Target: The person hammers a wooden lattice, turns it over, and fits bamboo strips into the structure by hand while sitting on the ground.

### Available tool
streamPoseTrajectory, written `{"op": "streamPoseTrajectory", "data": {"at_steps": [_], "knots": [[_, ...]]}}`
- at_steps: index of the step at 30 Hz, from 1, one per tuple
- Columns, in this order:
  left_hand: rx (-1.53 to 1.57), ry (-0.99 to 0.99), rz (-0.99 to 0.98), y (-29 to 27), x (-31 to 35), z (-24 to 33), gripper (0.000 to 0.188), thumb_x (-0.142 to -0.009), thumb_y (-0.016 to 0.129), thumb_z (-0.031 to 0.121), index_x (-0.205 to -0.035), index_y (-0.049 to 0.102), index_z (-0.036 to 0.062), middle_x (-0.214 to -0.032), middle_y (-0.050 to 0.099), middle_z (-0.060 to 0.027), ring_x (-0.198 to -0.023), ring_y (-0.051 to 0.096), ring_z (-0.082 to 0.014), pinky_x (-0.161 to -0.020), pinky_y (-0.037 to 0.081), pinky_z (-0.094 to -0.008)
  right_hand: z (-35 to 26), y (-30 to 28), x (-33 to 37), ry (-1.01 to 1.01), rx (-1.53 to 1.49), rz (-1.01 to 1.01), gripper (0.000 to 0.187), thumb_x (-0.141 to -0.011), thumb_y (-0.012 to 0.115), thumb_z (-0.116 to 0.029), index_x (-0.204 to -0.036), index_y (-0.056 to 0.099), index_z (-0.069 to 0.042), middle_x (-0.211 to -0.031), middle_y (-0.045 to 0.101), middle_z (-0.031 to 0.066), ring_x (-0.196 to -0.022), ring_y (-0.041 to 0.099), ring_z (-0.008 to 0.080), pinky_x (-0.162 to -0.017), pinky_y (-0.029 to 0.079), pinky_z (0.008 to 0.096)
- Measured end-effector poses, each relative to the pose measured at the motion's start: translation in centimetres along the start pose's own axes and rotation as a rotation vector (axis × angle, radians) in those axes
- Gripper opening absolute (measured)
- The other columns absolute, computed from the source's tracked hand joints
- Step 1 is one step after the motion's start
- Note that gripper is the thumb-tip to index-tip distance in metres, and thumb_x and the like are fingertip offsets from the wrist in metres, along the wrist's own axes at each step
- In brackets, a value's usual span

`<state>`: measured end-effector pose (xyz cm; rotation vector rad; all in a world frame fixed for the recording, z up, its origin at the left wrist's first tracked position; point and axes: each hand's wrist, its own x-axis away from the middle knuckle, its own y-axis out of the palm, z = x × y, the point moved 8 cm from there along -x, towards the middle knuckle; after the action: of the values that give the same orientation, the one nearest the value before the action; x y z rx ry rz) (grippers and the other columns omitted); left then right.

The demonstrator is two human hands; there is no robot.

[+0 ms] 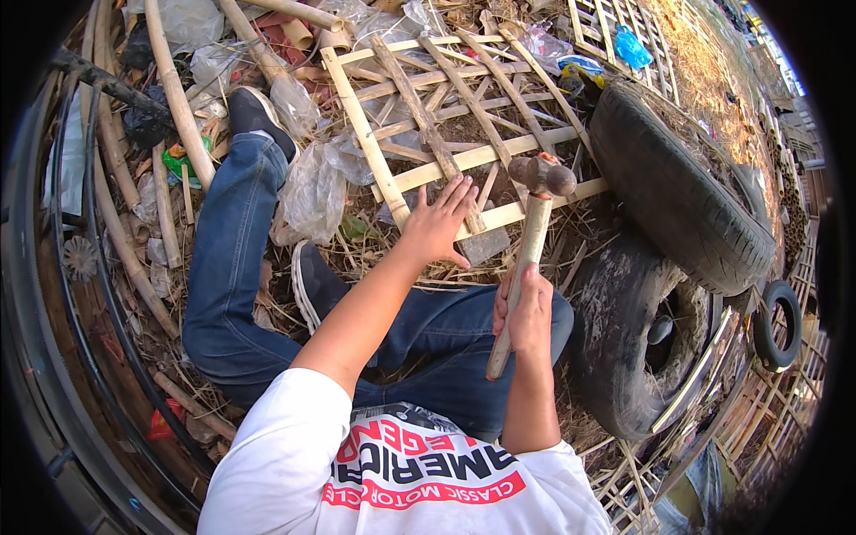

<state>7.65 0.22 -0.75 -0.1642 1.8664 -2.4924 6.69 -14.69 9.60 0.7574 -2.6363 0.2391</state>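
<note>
Right grip [526, 308] around hammer [533, 234], slatted lattice [432, 134] beyond

Left grip [438, 225] splayed, palm down; right grip [528, 310] curled, clenched

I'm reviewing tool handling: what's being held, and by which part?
The right grip holds a hammer by its handle, above the butt end; the left grip lies spread on the bamboo lattice.
</note>
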Motion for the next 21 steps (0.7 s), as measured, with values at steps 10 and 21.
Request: {"op": "streamPoseTrajectory", "data": {"at_steps": [10, 21], "knots": [[-0.015, -0.046, -0.067, -0.2, -0.5, 0.0, 0.138, -0.045, 0.077, 0.07, -0.151, 0.015, 0.0084, -0.159, 0.015, -0.007, -0.148, 0.009, -0.0203, -0.111, 0.022, -0.0627, 10.3, -0.4, -2.5, 0.326, 0.049, 0.008, 0.055, -0.099, 0.039, -0.051, -0.067, 0.044, -0.007, -0.052, 0.045, 0.0033, -0.038, 0.046, 0.0127, -0.033, 0.04, 0.0269], [-0.007, -0.055, -0.083, -0.3, -0.4, 0.1, 0.138, -0.045, 0.078, 0.07, -0.151, 0.015, 0.0083, -0.159, 0.014, -0.0068, -0.148, 0.008, -0.0196, -0.112, 0.021, -0.0621, 10.6, -0.2, -2.6, 0.305, 0.074, -0.002, 0.058, -0.098, 0.037, -0.057, -0.069, 0.043, -0.007, -0.053, 0.042, 0.0027, -0.036, 0.043, 0.0129, -0.032, 0.038, 0.027]]}}
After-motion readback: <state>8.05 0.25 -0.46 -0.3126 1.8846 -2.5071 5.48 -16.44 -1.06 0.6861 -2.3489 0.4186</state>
